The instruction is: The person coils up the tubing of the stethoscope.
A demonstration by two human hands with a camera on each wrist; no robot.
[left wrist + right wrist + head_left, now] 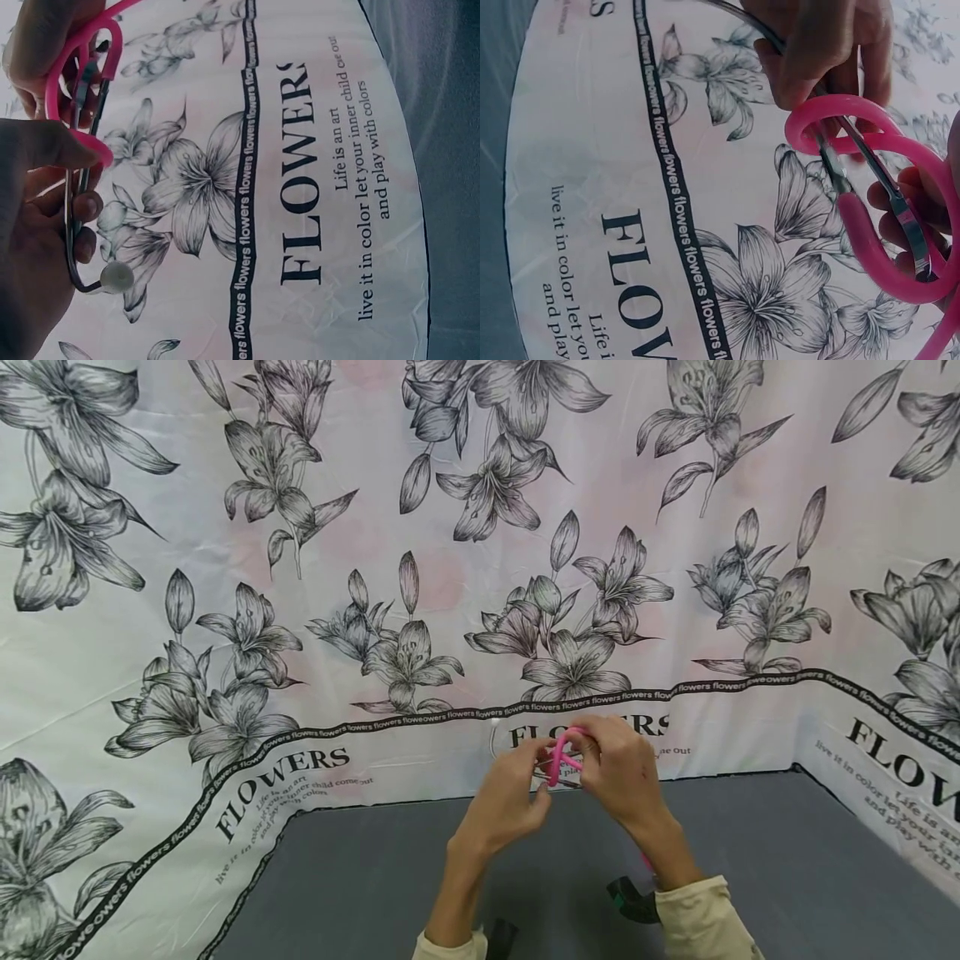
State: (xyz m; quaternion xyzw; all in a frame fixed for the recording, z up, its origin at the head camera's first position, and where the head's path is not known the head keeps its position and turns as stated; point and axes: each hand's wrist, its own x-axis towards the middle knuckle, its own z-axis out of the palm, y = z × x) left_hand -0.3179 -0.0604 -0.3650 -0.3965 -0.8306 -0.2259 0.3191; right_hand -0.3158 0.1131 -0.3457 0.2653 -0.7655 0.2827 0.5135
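Note:
Both hands hold a stethoscope with pink tubing up in front of the printed cloth. My left hand pinches a pink loop against the metal ear tubes, its thumb on the tubing in the left wrist view. From its fingers the metal runs down to a white ear tip. My right hand grips the pink tubing farther along. In the right wrist view, a pink bend curves around a flat metal piece beside the right fingers. The chest piece is not visible.
A dark grey table spreads below the hands. Behind it hangs a white cloth printed with lilies and lettering, which also walls off both sides. Black wrist gear shows by the right sleeve.

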